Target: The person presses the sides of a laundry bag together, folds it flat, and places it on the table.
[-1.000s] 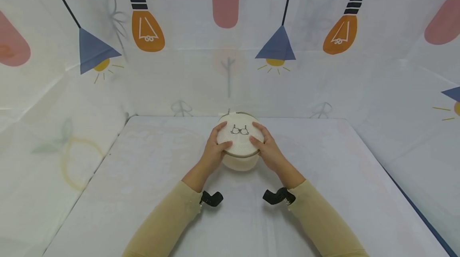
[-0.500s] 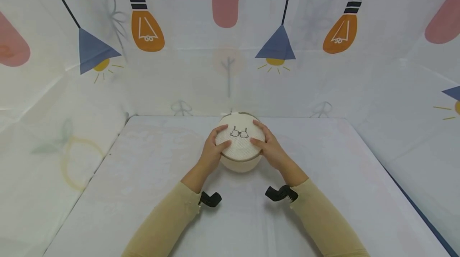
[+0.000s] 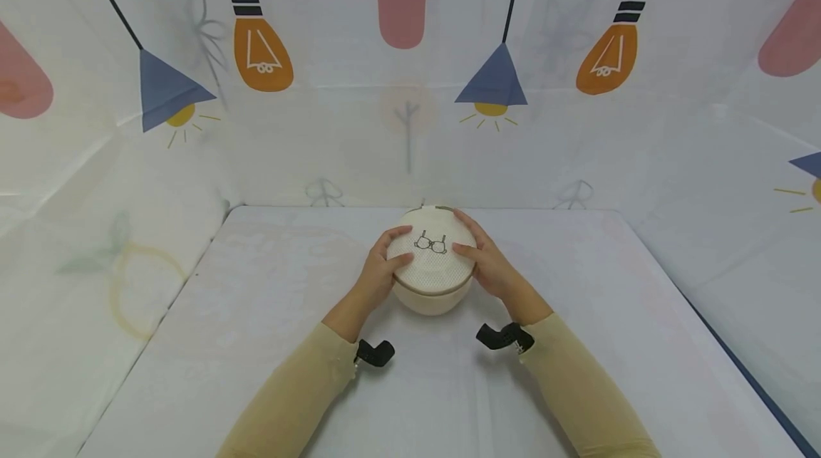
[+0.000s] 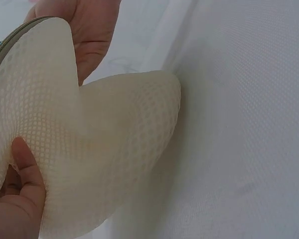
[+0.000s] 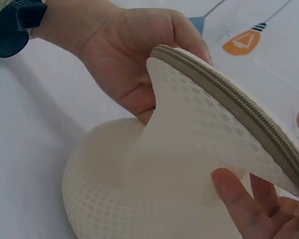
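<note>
A round cream mesh pouch (image 3: pixel 432 269) with a taupe zip and a small bra drawing on its lid sits on the white table (image 3: pixel 256 280), near the back wall. My left hand (image 3: pixel 383 262) grips its left side and my right hand (image 3: pixel 482 258) grips its right side, fingers over the lid. In the left wrist view the pouch (image 4: pixel 109 149) is dented between my left thumb (image 4: pixel 27 172) and the right hand (image 4: pixel 92 30). The right wrist view shows the lid's zip edge (image 5: pixel 234 102) lifted above the base, with my right fingers (image 5: pixel 239 196) under it and the left hand (image 5: pixel 124 55) behind.
White cloth walls printed with lamps and bulbs (image 3: pixel 259 52) close in the table at the back and on both sides. A dark blue edge (image 3: pixel 744 372) runs along the table's right. Black wrist cameras (image 3: pixel 375 352) (image 3: pixel 504 336) sit on both beige sleeves.
The pouch has turned a little clockwise and shifted slightly right, its lid pressed flatter. My right wrist has moved farther from me; the left arm has barely moved.
</note>
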Demonstrator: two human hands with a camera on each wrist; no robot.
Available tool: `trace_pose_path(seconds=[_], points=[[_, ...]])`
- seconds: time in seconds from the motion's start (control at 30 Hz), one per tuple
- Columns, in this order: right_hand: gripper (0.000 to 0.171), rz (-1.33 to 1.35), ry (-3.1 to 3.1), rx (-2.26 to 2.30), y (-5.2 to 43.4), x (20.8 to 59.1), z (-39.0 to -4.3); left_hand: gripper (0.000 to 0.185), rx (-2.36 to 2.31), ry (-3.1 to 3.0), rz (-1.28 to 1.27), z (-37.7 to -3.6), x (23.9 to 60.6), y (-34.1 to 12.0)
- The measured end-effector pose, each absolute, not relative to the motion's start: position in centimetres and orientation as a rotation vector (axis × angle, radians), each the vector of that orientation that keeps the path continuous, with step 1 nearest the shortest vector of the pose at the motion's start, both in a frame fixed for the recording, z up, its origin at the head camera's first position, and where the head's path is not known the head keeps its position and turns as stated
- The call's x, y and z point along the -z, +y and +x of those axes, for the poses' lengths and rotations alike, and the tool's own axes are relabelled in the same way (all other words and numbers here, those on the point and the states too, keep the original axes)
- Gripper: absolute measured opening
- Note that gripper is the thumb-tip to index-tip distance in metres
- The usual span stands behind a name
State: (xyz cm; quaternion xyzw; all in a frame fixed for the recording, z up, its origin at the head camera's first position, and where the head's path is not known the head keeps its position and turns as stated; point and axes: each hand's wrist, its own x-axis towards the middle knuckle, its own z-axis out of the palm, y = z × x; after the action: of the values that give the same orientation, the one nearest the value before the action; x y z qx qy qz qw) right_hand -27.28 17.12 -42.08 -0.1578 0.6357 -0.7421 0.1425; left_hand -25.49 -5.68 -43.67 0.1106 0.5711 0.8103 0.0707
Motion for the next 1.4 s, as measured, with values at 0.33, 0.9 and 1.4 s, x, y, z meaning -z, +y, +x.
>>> trace_pose_path(seconds=[0.33,0.9,1.4], points=[[0.07,-0.415,1.707,2.238,17.1,42.5,-27.3,0.057,-2.339,1.87,0.407,-25.7,44.2,-5.6],[0.065,-0.393,1.631,2.299,17.0,42.5,-27.2,0.067,-2.215,2.024,0.573,-27.1,44.8,-7.2],[0.059,-0.335,1.674,2.271,16.8,42.8,-27.7,0.057,-2.22,2.012,0.427,-27.3,44.0,-6.8]])
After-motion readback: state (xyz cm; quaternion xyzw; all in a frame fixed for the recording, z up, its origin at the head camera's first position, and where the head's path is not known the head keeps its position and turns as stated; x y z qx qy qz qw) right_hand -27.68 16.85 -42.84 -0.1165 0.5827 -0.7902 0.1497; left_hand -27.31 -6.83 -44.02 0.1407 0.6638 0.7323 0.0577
